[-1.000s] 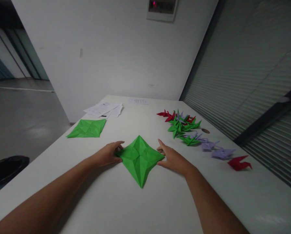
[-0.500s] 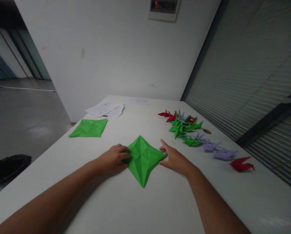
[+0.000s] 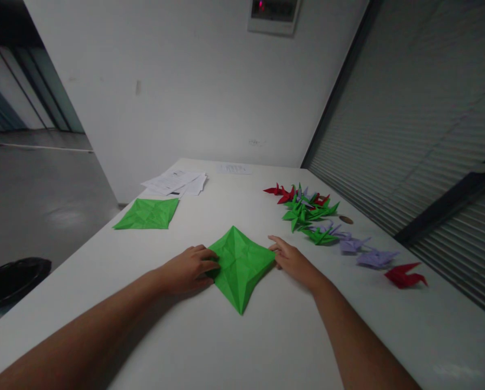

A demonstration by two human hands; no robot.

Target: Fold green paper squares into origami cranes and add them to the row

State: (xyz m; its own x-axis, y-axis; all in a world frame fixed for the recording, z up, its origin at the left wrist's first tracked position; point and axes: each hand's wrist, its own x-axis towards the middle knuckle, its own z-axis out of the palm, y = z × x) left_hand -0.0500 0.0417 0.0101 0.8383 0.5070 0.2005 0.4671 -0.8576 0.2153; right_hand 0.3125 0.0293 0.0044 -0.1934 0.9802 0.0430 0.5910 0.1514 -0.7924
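Observation:
A creased green sheet of origami paper (image 3: 239, 265) lies turned like a diamond in front of me, one corner pointing toward me. At its left corner my left hand (image 3: 194, 269) has its fingers curled over the edge and grips the paper. My right hand (image 3: 292, 261) pinches the right corner between thumb and fingers, with one finger stretched out away from the sheet. Fold lines run across the paper's middle. Both hands cover the corners they hold, so those tips are hidden.
Another creased green sheet (image 3: 148, 214) lies at the left, near loose printed papers (image 3: 175, 182). Folded paper cranes in green (image 3: 297, 214), purple (image 3: 375, 258) and red (image 3: 405, 275) line the right side. A black bin (image 3: 17, 281) stands left of the white table (image 3: 242, 352).
My right hand has shifted slightly and its fingers have closed more on the right corner. The sheet's near corner has moved a little to the right.

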